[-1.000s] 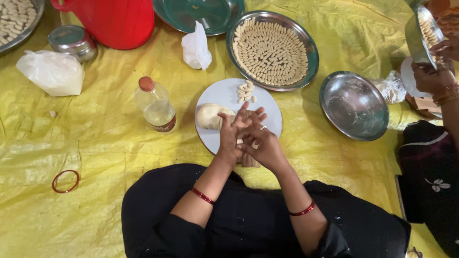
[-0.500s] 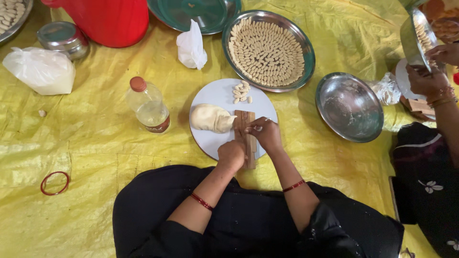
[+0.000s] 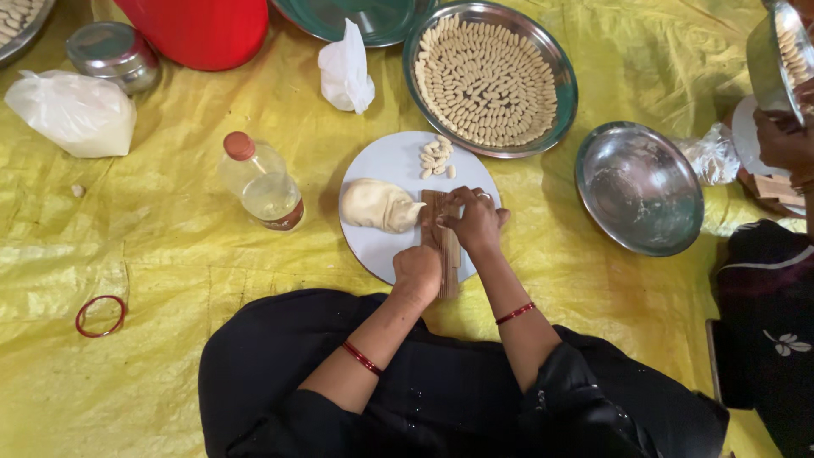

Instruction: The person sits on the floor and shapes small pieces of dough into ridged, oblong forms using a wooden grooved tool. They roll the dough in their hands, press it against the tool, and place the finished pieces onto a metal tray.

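**A:** From my feed, the left hand (image 3: 417,273) is closed over the near end of the ridged wooden board (image 3: 445,246), pinning it against the white round plate (image 3: 386,157). The right hand (image 3: 475,222) sits at the board's far end, fingers curled narrow and pressing down; I can't tell whether a bit of dough is under them.

**B:** Where's the dough itself?

**A:** The dough lump (image 3: 379,205) lies on the plate at about nine o'clock from the right hand, touching the board's far corner. A few shaped pieces (image 3: 437,158) sit at twelve o'clock on the plate, and the steel tray of shaped pieces (image 3: 490,78) lies beyond that.

**B:** How would it handle?

**A:** I'd judge it soft and light, a little tacky, easily dented. I'd pinch small bits off its edge rather than lift the whole lump. The board looks stiff and light; hold it by the near end, as the left hand does.

**B:** Anything close by?

**A:** An oil bottle (image 3: 261,184) at nine o'clock of the plate, an empty steel bowl (image 3: 639,187) at three o'clock, all on the yellow sheet (image 3: 153,254).
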